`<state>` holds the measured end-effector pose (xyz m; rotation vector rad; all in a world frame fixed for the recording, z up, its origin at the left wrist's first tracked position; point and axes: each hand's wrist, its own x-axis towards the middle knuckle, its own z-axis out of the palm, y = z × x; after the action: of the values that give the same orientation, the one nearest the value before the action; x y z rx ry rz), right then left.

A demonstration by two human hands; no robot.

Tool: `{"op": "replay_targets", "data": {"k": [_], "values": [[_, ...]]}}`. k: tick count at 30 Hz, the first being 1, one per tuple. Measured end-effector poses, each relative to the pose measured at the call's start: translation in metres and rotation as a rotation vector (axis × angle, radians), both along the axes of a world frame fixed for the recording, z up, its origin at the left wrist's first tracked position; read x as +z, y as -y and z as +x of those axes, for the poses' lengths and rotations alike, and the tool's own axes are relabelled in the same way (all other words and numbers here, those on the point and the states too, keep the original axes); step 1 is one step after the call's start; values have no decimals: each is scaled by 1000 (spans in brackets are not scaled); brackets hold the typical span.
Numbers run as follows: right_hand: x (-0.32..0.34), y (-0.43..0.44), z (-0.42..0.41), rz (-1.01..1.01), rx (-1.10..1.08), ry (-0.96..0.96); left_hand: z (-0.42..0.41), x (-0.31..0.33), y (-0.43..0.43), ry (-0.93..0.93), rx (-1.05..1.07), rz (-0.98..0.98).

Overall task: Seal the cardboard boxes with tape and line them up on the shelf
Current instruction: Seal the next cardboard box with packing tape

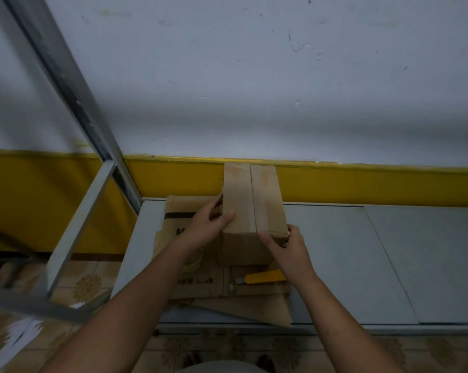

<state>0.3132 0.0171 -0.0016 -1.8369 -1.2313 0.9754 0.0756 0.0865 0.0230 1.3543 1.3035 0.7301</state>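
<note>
A tall brown cardboard box (251,200) stands on a pile of flattened cardboard (200,286) on the grey shelf board (362,251). Its two top flaps meet at a centre seam. My left hand (210,227) grips the box's left side, thumb on top and fingers down the side. My right hand (286,246) holds the near right corner, thumb on the front face. A roll of clear tape (193,262) lies partly hidden under my left wrist.
A yellow utility knife (262,278) lies on the flat cardboard just in front of the box. Another box with a black stripe (184,211) lies to the left. A metal shelf post (74,90) rises at left. The wall stands right behind.
</note>
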Motion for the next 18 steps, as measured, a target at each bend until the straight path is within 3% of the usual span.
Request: {"op": "replay_targets", "data": {"k": [3,5,12,18], "values": [[1,3,3,-1,-4,-5,-18,-7,10,-98,66,100],[1,8,6,8,-4,-23,-39,-20,26,-284,51,220],[-3,24,16,1,-56,-64,-81,-71,63,-839,-284,381],[18,31,19,221,-140,-29,-87,-64,60,-848,-171,552]]}}
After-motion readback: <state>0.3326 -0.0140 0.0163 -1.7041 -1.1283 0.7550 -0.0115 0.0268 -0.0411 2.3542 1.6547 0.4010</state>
